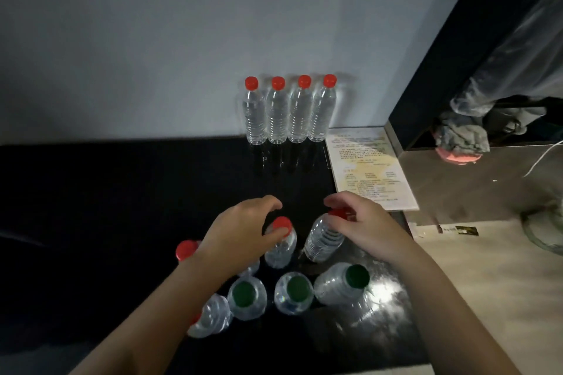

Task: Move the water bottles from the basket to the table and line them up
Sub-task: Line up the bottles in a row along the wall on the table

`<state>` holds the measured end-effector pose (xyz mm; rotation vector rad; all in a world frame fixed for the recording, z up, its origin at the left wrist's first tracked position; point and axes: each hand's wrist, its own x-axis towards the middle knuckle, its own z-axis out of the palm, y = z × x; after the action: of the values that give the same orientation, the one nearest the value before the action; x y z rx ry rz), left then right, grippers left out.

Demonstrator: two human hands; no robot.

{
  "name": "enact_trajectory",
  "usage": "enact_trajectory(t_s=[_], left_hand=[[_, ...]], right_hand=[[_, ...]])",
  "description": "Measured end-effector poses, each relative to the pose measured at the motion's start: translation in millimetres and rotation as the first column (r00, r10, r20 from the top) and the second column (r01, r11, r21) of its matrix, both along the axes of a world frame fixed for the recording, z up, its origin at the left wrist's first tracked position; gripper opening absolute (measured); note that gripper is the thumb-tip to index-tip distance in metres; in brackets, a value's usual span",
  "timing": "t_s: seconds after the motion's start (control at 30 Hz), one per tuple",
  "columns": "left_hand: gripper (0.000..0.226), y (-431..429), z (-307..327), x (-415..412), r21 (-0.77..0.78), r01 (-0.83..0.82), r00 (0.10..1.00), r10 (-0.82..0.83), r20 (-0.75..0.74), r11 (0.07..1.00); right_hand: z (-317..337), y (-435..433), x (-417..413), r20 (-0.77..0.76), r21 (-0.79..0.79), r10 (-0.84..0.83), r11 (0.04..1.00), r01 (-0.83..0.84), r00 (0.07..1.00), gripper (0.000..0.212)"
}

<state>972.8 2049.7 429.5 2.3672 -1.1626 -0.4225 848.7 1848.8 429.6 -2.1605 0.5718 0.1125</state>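
Dark glossy desk (122, 192) meets a pale wall, where four red-capped bottles (289, 113) stand upright in a touching row. Nearer, green-capped bottles (294, 292) crowd beneath both forearms. Above them the left hand (240, 228) curls round an upright red-capped bottle (280, 245), and the right hand (362, 222) pinches the cap of a tilted bottle (324, 242). Rightward lies a printed sheet (371, 167), its writing too small to read.

One view only, head-worn, wide-angle. Looks forward and steeply down over the dark bench (122, 192) from its near side. Close: both forearms run in from the bottom edge; left hand (240, 222) and right hand (365, 225) sit mid-frame. Green-capped bottles (294, 292) nearest read almost cap-on; far row of red-capped bottles (277, 116) reads side-on against the wall (152, 39). Floor (487, 283) at right.
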Motion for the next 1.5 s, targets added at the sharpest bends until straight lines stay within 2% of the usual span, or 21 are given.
enact_trajectory(t_s=[0.17,0.4,0.57,0.8,1.13,1.27,1.5], left_hand=[[0.039,-6,-8,-25,0.124,-0.087,0.993,0.077,0.085,0.988],[0.031,-13,-19,-35,0.099,-0.205,0.968,0.188,0.164,0.974],[0.028,-17,-16,-36,0.154,-0.247,0.961,0.221,0.168,0.957],[0.027,-4,18,-20,0.036,-0.291,0.942,0.28,0.185,0.956],[0.023,56,41,54,-0.271,-0.364,0.931,0.358,-0.073,0.891],[0.021,82,40,89,-0.276,-0.405,0.914,0.386,-0.121,0.872],[0.016,118,20,146,-0.214,-0.392,0.917,0.363,-0.164,0.895]], right_hand=[[-13,6,-11,0.047,-0.083,0.006,0.997,-0.002,0.999,0.038],[-28,3,-13,0.099,-0.135,0.022,0.991,-0.008,0.995,0.031],[-30,2,-12,0.13,-0.178,0.024,0.984,-0.001,0.991,0.021],[-9,1,5,0.179,-0.241,0.04,0.971,0.004,0.983,0.023],[26,41,79,0.294,-0.23,0.051,0.973,0.019,0.954,0.017],[25,69,114,0.319,-0.196,0.018,0.979,0.047,0.948,0.017],[3,106,161,0.294,-0.163,-0.058,0.98,0.11,0.954,0.019]])
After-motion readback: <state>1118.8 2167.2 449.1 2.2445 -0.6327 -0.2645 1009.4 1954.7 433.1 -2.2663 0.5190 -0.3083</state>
